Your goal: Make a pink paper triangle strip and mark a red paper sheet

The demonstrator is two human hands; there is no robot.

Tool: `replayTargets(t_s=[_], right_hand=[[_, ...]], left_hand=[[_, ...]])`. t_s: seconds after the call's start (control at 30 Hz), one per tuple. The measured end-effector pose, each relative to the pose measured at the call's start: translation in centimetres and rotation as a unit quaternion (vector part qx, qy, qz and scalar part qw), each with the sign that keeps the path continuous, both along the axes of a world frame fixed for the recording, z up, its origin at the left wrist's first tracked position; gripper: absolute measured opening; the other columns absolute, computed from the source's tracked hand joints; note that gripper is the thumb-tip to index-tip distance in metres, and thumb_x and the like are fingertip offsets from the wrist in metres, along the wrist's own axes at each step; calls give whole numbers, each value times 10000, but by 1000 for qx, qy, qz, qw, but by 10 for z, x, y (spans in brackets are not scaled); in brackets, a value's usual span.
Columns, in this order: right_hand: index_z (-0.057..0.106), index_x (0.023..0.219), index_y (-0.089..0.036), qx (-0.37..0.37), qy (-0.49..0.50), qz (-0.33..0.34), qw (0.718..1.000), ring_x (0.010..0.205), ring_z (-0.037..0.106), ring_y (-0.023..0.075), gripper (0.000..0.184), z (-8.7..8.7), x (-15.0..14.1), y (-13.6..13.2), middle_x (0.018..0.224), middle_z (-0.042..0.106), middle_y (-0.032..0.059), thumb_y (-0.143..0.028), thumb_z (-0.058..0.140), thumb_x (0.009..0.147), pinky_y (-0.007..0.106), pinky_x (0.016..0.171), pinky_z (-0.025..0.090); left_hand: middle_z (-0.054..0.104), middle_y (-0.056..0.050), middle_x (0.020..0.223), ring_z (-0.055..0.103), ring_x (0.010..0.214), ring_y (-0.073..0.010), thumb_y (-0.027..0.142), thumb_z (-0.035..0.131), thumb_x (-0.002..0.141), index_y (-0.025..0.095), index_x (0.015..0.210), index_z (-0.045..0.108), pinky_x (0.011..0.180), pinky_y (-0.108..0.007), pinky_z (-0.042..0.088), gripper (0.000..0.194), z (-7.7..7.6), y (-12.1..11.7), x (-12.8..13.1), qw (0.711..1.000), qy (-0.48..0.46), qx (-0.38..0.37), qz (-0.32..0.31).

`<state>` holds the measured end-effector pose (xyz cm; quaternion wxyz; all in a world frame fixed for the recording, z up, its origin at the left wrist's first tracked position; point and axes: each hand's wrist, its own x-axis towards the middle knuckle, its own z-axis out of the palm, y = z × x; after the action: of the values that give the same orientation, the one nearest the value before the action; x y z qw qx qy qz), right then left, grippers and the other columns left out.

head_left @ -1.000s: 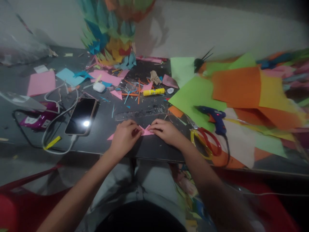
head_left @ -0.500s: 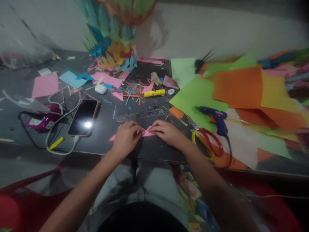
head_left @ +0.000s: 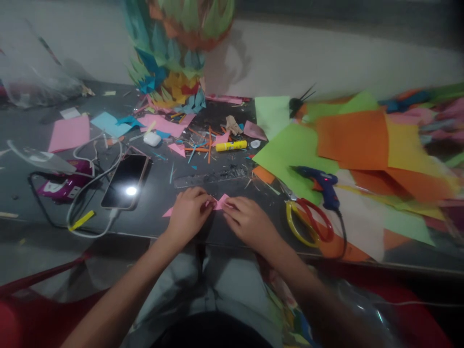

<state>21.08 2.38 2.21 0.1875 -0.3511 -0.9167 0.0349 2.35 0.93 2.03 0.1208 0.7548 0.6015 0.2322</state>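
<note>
A small folded piece of pink paper [head_left: 222,201] lies at the front of the dark table, between my two hands. My left hand [head_left: 190,208] pinches its left part, and a pink tip pokes out beyond that hand on the left. Fingers of my right hand [head_left: 246,217] are closed on the paper's right end, which they partly cover. Just beyond both hands lies a clear ruler [head_left: 210,178]. A yellow glue stick [head_left: 231,146] rests farther back among thin paper strips.
To the right are scissors [head_left: 302,224] with red and yellow handles, a blue glue gun [head_left: 321,183] and overlapping coloured sheets [head_left: 353,140]. A phone [head_left: 125,181] on a white cable lies left. A tall paper-covered figure [head_left: 177,63] stands at the back.
My right hand has shifted slightly down and turned around the paper's right end. My left hand keeps its pinch. The whole view has tilted a little, so the table sits lower.
</note>
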Motion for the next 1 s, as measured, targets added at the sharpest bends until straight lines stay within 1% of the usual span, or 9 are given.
replayTargets(t_s=[0.17, 0.3, 0.5, 0.6, 0.7, 0.8, 0.83, 0.9, 1.0], right_hand=[[591, 1124, -108, -4, -24, -17, 1000, 1068, 524, 246, 303, -5, 2, -19, 1160, 590, 148, -195, 446, 873, 402, 851, 447], [618, 1079, -133, -16, 6, -24, 1000, 1088, 526, 238, 275, -1, 16, -32, 1191, 579, 128, -226, 447, 885, 406, 886, 448], [648, 865, -189, 2, 117, -153, 981, 853, 607, 164, 158, 13, 53, -36, 919, 659, 58, -222, 494, 875, 320, 782, 483], [626, 784, -191, 3, 132, -171, 976, 774, 608, 157, 127, 24, 58, -26, 811, 653, 37, -239, 529, 851, 293, 728, 481], [617, 778, -195, -16, 91, -139, 986, 779, 606, 167, 141, 39, 43, 7, 803, 657, 36, -245, 513, 859, 291, 720, 471], [638, 894, -185, 1, -23, -94, 995, 862, 600, 184, 172, 47, 15, 68, 911, 666, 59, -203, 467, 880, 309, 768, 458], [631, 976, -169, 10, -69, -94, 993, 916, 588, 191, 199, 46, 5, 92, 996, 654, 78, -174, 456, 881, 321, 807, 445], [618, 1040, -120, 14, -95, -82, 992, 962, 572, 215, 244, 42, -14, 135, 1054, 636, 121, -92, 483, 839, 339, 841, 423], [633, 1014, -96, 12, -122, -53, 991, 932, 578, 216, 250, 35, -32, 174, 1016, 643, 136, -49, 509, 802, 333, 828, 423]], left_hand=[[611, -22, 882, 545, 830, -187, 276, 573, 827, 228, 868, 665, 735, -317, 389, 111, -3, 0, -1, 1000, -12, -1, -4], [611, -26, 877, 548, 819, -185, 295, 554, 839, 232, 858, 668, 737, -321, 393, 131, -6, 0, -2, 1000, -18, 10, -11], [616, -29, 879, 546, 831, -184, 295, 557, 835, 229, 839, 669, 739, -323, 400, 131, -6, -1, -1, 1000, -13, 17, -10], [616, -33, 870, 546, 814, -179, 297, 553, 835, 219, 808, 672, 732, -322, 402, 144, -5, -2, 0, 1000, -7, 25, -8], [615, -37, 869, 545, 820, -181, 305, 538, 843, 213, 804, 671, 730, -320, 401, 167, -3, -2, 1, 1000, -5, 20, -10], [614, -38, 866, 546, 832, -185, 314, 535, 844, 214, 802, 675, 740, -323, 394, 177, -2, -2, 1, 1000, -7, 8, -8], [615, -38, 867, 545, 837, -187, 312, 538, 840, 217, 798, 677, 741, -324, 391, 174, -1, -2, 2, 1000, -8, 5, -6], [615, -35, 875, 544, 841, -189, 294, 546, 831, 221, 793, 678, 736, -323, 385, 155, 0, -2, 2, 1000, -10, 0, 3], [616, -25, 895, 541, 840, -186, 241, 552, 816, 232, 800, 676, 720, -317, 377, 126, 3, -4, 4, 1000, -19, -5, 8]])
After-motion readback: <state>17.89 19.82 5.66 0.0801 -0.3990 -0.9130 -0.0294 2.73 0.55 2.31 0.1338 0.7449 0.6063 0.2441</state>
